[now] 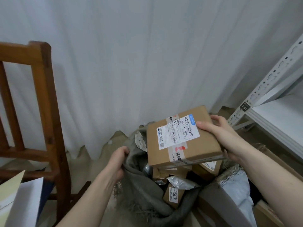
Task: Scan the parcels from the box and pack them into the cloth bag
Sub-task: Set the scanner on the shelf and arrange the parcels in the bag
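Note:
My right hand (219, 133) grips a flat brown cardboard parcel (183, 138) with a white shipping label on top, thumb across the label's edge. The parcel hovers over the open mouth of the grey cloth bag (141, 190). My left hand (117, 161) holds the bag's left rim and pulls it open. Inside the bag lie several small cardboard parcels, one marked 3013 (173, 196), and a silver plastic mailer (182, 182). The source cardboard box (268, 213) sits at the lower right, holding a white plastic mailer (236, 187).
A wooden chair (41, 112) stands at the left, with white and cream paper sheets (18, 202) in the lower left corner. A white metal shelf rack (275, 102) fills the right side. A white curtain (131, 63) hangs behind the bag.

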